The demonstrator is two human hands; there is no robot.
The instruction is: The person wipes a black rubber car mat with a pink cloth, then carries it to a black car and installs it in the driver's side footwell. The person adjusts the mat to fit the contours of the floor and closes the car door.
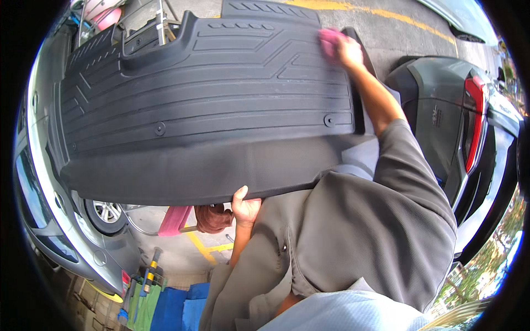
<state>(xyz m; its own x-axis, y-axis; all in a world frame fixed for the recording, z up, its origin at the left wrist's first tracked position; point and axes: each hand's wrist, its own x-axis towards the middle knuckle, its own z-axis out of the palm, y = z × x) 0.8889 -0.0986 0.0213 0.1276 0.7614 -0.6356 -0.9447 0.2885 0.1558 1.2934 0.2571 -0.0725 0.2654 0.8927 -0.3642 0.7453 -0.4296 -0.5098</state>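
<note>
A large black moulded car floor mat (221,105) with raised ridges and round studs spreads across the view in front of me. My left hand (245,208) grips its near edge, thumb on the upper side; the other fingers are mostly hidden beneath. At the mat's far right part, my right hand (349,52) is closed around a pink cloth (329,44) laid against the ridged surface. The cloth and the hand are a little blurred. What supports the mat from below is mostly hidden.
Parked cars stand close by: a grey one (436,121) with a red tail light at right, another (41,143) at left. Below the mat hang a brown cloth (214,219) and a pink cloth (174,220). Green (144,306) and blue cloths (168,310) lie lower left.
</note>
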